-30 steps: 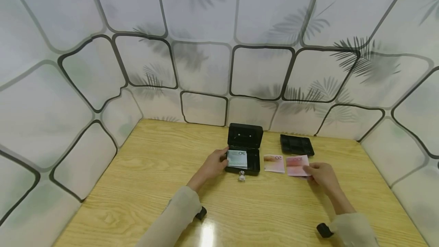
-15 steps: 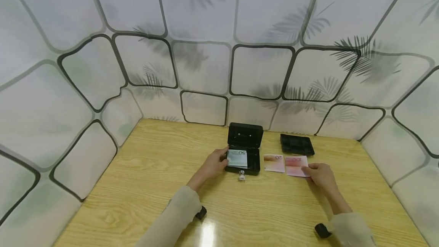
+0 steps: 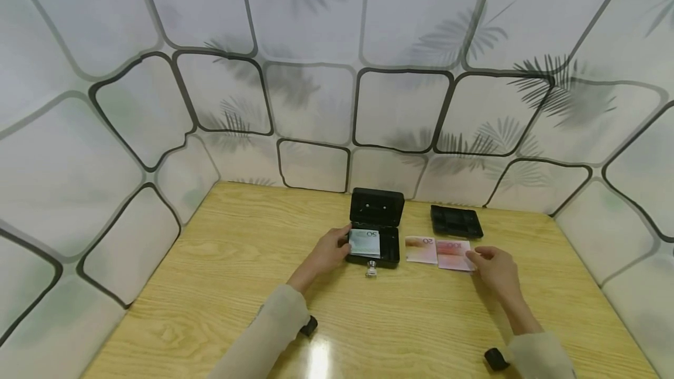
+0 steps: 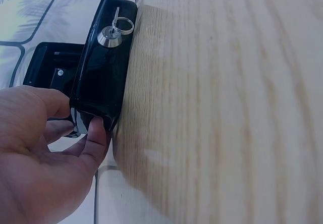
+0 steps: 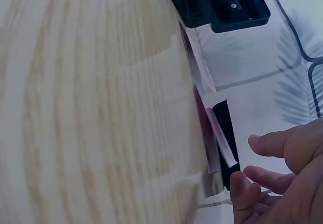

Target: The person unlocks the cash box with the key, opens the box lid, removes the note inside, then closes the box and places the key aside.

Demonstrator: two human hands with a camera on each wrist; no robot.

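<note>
The right hand [image 3: 497, 271], pinching the red note [image 3: 451, 255] a moment ago, now has its fingers parted just beside it. The note lies on the worktop [image 3: 253, 274] next to the 20 note [image 3: 421, 250], so it seems set down, freeing that hand, while the left hand [image 3: 330, 250] grips the box [image 3: 389, 248].

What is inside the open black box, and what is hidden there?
Banknotes, the top one marked 50, lie in the left part of the box; nothing distinct shows in its dark right part. Whatever is beneath the notes is covered.
</note>
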